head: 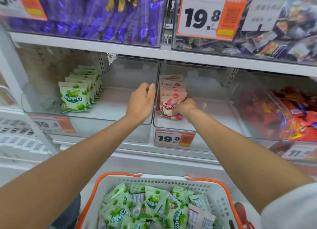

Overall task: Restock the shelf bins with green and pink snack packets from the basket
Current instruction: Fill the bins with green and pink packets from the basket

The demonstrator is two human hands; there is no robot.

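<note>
A row of pink snack packets (pixel 169 101) stands upright at the left side of the right clear bin (pixel 214 118). My right hand (pixel 186 107) is inside that bin, fingers curled on the front pink packet. My left hand (pixel 141 104) grips the top of the clear wall between the two bins. In the left clear bin (pixel 106 112) a row of green packets (pixel 75 95) stands upright near its left side. Below, the white basket with an orange rim (pixel 96 191) holds several loose green packets (pixel 151 206).
Price tags reading 19.8 hang on the bin fronts (pixel 173 139). A bin of red and orange snacks (pixel 283 115) is to the right. The shelf above carries bins of purple sweets (pixel 96 15) and mixed dark packets (pixel 274 39).
</note>
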